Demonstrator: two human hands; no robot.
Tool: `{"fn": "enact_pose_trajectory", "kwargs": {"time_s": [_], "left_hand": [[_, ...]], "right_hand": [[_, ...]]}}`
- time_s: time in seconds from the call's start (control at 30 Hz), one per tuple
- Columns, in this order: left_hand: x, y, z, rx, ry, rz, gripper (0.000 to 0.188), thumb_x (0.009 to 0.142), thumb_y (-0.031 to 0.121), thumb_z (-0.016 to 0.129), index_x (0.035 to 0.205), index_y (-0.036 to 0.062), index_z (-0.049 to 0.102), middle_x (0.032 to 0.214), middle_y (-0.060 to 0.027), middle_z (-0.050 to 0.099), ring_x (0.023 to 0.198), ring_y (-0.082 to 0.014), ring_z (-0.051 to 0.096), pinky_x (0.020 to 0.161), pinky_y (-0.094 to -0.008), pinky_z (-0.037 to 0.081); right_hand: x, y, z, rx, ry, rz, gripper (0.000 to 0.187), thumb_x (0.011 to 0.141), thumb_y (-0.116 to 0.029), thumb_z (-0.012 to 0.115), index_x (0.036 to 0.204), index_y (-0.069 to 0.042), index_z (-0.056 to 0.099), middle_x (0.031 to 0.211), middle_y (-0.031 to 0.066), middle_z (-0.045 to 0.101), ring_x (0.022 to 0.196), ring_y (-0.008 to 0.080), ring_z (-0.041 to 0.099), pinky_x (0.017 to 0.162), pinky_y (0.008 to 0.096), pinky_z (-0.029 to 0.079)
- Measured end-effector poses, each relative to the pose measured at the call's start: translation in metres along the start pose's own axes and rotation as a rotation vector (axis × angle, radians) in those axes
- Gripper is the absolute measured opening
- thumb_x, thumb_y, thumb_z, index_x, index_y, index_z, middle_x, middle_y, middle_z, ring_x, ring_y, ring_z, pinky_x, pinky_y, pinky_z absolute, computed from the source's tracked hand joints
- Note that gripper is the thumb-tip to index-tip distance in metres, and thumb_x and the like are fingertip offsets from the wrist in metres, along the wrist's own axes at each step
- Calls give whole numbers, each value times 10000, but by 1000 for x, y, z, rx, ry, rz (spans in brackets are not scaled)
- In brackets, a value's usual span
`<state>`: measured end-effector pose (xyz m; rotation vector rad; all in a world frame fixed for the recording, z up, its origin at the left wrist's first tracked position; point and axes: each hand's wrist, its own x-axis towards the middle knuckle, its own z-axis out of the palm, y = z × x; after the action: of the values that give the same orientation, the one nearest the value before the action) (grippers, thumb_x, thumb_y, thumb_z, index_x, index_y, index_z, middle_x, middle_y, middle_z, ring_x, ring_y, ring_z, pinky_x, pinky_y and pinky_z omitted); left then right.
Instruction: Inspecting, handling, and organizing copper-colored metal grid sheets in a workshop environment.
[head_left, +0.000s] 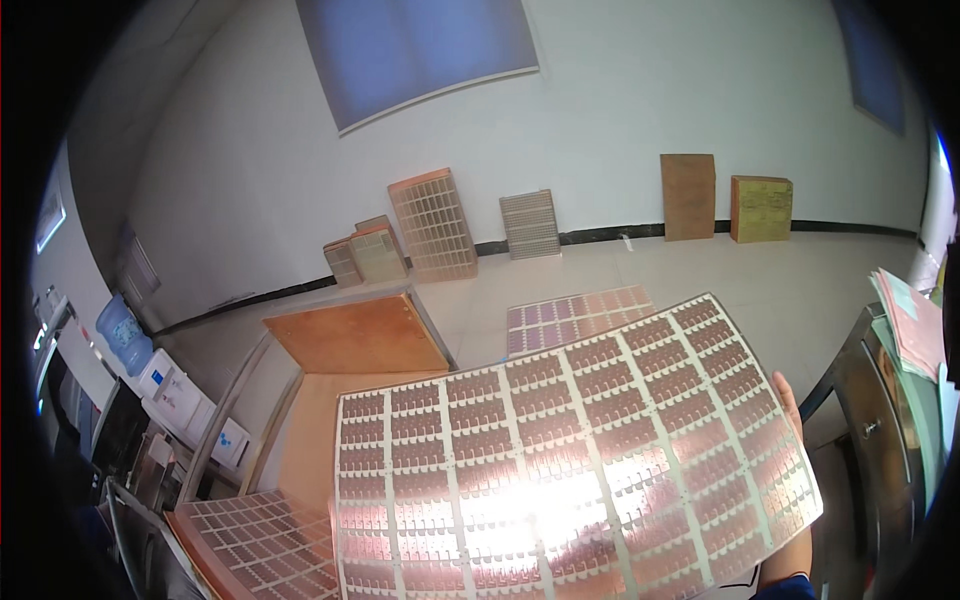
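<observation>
A large thin circuit-board panel (pixel 590 420) with rows of copper-coloured patterns fills the lower middle, tilted, with a bright glare across its lower part. My right hand (pixel 787 398) grips its right edge; fingertips show beside the edge, and the rest of the hand is behind the panel. My right forearm in a dark blue sleeve comes up from the lower right. My left hand does not show. Beside the held panel, at lower left, a similar patterned panel (pixel 255 535) lies on a wooden-decked cart (pixel 310 430).
An upright brown board (pixel 345 335) stands at the cart's back. Another patterned panel (pixel 575 312) lies beyond the held one. Stacked panels (pixel 435 225) and boards (pixel 688 197) lean along the wall. A dark cabinet (pixel 875 410) stands right; a water dispenser (pixel 180 400) stands left.
</observation>
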<state>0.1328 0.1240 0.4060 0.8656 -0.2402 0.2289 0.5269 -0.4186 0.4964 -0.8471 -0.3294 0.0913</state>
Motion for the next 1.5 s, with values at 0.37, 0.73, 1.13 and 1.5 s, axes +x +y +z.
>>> {"fn": "enact_pose_trajectory", "kwargs": {"time_s": [0.37,0.73,1.13,1.5], "left_hand": [[39,-86,86,11,309,66,419,946,353,357,1232,60,445,1215,-73,500,1104,-256,501,926,-395,418],[103,-153,226,-374,723,37,419,961,383,302,1228,88,432,1142,-47,520,1063,-221,503,932,-405,402],[60,-177,204,-314,847,9,565,937,465,316,1306,39,354,1288,-120,456,1173,-271,452,972,-425,382],[45,-123,192,-269,1041,146,429,957,362,345,1214,37,455,1153,-100,561,1042,-229,551,899,-370,444]], "right_hand": [[8,38,-86,-274,-19,625,332,891,-298,523,1037,-5,579,888,80,657,700,143,638,599,259,527],[-52,122,78,317,-62,469,370,940,-289,421,1207,-36,454,1178,131,536,1043,243,549,891,371,462],[-89,145,92,144,-123,680,322,911,-153,491,1186,8,442,1164,130,537,1029,229,566,825,369,509],[-84,116,89,-245,-392,955,331,846,-94,586,1096,111,509,1012,228,604,872,260,641,800,364,532]]}}
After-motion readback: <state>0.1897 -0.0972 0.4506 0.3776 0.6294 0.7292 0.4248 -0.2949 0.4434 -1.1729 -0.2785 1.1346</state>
